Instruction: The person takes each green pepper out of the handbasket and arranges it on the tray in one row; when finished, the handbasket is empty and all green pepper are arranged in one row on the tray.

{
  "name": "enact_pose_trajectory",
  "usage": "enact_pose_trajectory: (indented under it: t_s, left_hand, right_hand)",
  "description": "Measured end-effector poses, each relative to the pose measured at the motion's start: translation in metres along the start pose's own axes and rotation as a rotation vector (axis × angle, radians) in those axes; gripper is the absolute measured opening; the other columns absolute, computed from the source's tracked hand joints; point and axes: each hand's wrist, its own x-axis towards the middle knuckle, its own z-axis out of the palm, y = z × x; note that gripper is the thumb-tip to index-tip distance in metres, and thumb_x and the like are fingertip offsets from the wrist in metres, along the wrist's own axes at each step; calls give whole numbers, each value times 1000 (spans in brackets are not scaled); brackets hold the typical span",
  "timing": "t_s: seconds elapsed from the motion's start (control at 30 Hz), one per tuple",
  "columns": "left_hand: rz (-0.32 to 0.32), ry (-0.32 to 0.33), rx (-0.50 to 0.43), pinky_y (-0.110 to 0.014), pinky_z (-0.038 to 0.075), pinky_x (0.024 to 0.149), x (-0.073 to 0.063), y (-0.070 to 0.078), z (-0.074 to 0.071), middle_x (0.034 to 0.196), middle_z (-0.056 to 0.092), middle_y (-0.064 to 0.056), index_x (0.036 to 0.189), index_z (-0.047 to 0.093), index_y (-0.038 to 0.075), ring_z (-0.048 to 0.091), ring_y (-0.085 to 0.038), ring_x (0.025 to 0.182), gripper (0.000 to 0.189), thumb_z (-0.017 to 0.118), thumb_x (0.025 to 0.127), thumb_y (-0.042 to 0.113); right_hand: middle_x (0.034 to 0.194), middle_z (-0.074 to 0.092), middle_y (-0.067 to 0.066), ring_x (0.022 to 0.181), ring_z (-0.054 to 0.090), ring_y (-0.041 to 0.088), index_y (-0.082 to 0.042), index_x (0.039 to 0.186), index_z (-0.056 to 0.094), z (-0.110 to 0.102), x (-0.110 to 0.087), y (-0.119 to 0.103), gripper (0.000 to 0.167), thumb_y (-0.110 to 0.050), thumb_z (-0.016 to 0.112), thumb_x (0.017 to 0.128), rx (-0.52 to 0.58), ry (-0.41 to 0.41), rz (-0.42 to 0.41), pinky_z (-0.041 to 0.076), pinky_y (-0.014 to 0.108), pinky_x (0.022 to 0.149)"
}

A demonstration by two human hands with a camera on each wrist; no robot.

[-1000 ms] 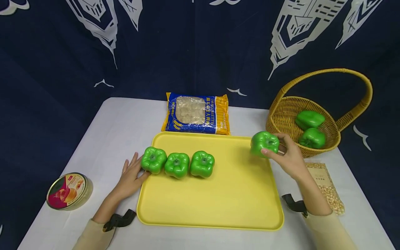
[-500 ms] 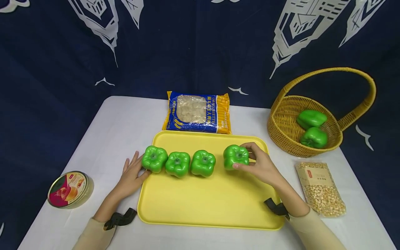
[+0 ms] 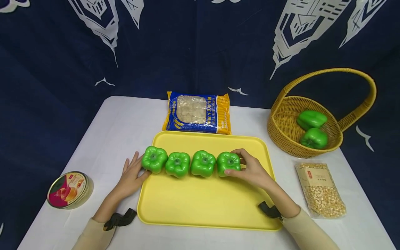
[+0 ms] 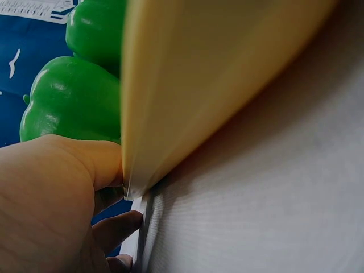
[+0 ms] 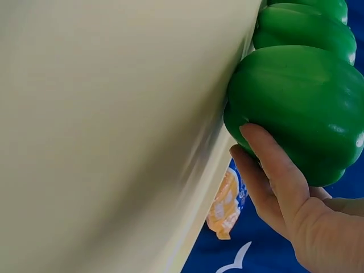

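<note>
My right hand (image 3: 253, 171) grips a green bell pepper (image 3: 227, 163) from its right side, thumb in front and fingers behind. This pepper stands stem up at the right end of a row on a yellow tray (image 3: 206, 205), close beside another bell pepper (image 3: 203, 163). A further bell pepper (image 3: 177, 164) sits to the left of that one. At the row's left end, my left hand (image 3: 130, 177) rests by the tray's edge with fingers extended, touching the leftmost bell pepper (image 3: 154, 159). In the left wrist view, the thumb lies along that pepper (image 4: 74, 102) at the tray rim.
A wicker basket (image 3: 282, 139) with two green peppers (image 3: 314, 138) stands at the back right. A bag of corn kernels (image 3: 322, 189) lies right of the tray, a pasta bag (image 3: 197, 113) behind it. A round tin (image 3: 70, 190) is at the left.
My right hand has carried the bell pepper left from near the basket, over the tray, and down to the row's right end. My left hand has stayed in place.
</note>
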Motion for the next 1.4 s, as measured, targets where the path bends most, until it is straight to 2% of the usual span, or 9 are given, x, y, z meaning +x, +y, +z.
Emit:
enact_pose_trajectory:
  t_s: [0.37, 0.7, 1.03, 1.27, 1.4]
  left_hand:
    - [5, 5, -8, -64, -10, 116, -1, 0, 0, 157, 30, -23, 150, 34, 0, 3, -44, 150, 61, 57, 97, 18]
    - [8, 13, -8, -64, -10, 115, 0, 1, 1, 156, 31, -24, 149, 35, 0, 4, -45, 150, 60, 57, 96, 17]
    - [9, 13, -6, -64, -10, 115, -1, 2, 0, 156, 31, -24, 150, 35, 0, 4, -46, 150, 60, 56, 96, 17]
    - [4, 18, -3, -65, -9, 115, -2, 2, 1, 155, 32, -24, 149, 36, 0, 5, -46, 149, 60, 57, 95, 16]
    - [12, 20, 3, -64, -9, 116, -2, 2, 1, 155, 33, -24, 149, 36, 0, 5, -46, 149, 60, 57, 96, 17]
  right_hand:
    - [132, 56, 19, 122, 57, 42, -5, 134, 46, 1, -1, 0, 71, -28, 83, 78, -31, -32, -16, 58, 32, 86]
    - [138, 51, 20, 125, 53, 42, -4, 141, 41, -2, -1, 0, 83, -22, 87, 74, 7, -64, -39, 58, 27, 84]
    - [146, 44, 21, 127, 51, 43, -2, 144, 38, -7, -4, -1, 90, -22, 88, 72, -53, -54, -72, 55, 40, 93]
    - [145, 43, 25, 128, 50, 45, -3, 146, 36, -21, -10, -7, 92, -24, 87, 73, -68, -46, -125, 50, 51, 98]
    - [145, 44, 24, 130, 48, 44, -3, 146, 36, -33, -15, -12, 93, -24, 88, 72, -78, -42, -165, 47, 53, 101]
